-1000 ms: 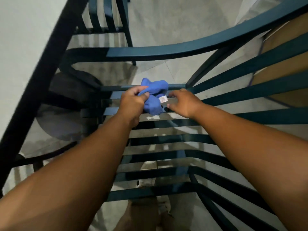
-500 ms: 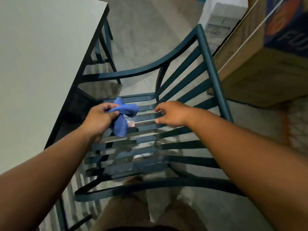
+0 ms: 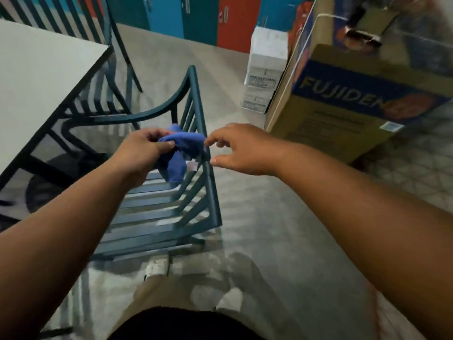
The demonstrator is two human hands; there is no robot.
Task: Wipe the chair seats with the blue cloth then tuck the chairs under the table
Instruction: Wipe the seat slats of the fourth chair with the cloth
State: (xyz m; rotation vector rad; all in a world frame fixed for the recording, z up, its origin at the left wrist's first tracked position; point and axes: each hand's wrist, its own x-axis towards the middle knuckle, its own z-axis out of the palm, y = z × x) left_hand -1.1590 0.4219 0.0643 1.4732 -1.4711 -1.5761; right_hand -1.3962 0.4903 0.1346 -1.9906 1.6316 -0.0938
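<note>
A dark teal slatted chair [image 3: 157, 212] stands in front of me beside the white table [image 3: 36, 77]. My left hand [image 3: 142, 150] grips the bunched blue cloth [image 3: 179, 153], held above the chair seat near the backrest's side post. My right hand [image 3: 235, 148] hovers just right of that post, fingers and thumb loosely curved and spread, holding nothing; its fingertips are close to the cloth's edge. A second teal chair [image 3: 107, 77] sits farther back at the table's corner.
A large cardboard box [image 3: 343, 106] printed FUJIDEN stands on the floor to the right, with a white carton [image 3: 264, 69] behind it. Coloured lockers [image 3: 220, 15] line the far wall. My legs and shoes [image 3: 157, 268] are below, just behind the chair.
The view has risen and pulled back from the chair. My left hand lifted the cloth off the seat slats. My right hand came off the seat and now hovers by the backrest post.
</note>
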